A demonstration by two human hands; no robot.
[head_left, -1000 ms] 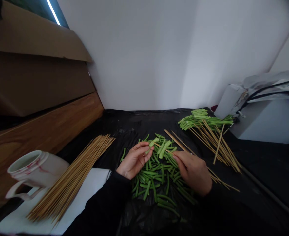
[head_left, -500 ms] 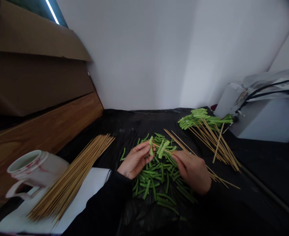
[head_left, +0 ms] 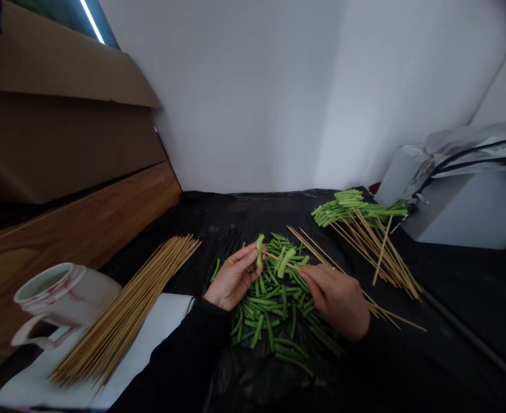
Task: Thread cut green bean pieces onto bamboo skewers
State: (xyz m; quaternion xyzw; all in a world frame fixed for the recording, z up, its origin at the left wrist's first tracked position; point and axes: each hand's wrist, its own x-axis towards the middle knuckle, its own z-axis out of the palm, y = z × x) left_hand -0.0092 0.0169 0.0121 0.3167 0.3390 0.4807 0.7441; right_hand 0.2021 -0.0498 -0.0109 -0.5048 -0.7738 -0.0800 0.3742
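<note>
My left hand (head_left: 234, 276) pinches a short green bean piece (head_left: 260, 249) upright between thumb and fingers. My right hand (head_left: 335, 299) grips a thin bamboo skewer (head_left: 279, 258) that carries a few bean pieces (head_left: 285, 259); its point aims at the piece in my left hand. Both hands hover over a loose heap of cut green beans (head_left: 279, 312) on black plastic sheeting (head_left: 236, 215).
A bundle of bare skewers (head_left: 126, 310) lies at the left on white paper (head_left: 158, 327), beside a white mug (head_left: 55, 301). Finished bean skewers (head_left: 365, 226) are piled at the back right. A white box (head_left: 459, 201) stands at the right, wooden shelving (head_left: 76, 223) at the left.
My left hand has turned the bean piece upright and lifted it slightly toward the skewer's tip. The right hand has stayed nearly still.
</note>
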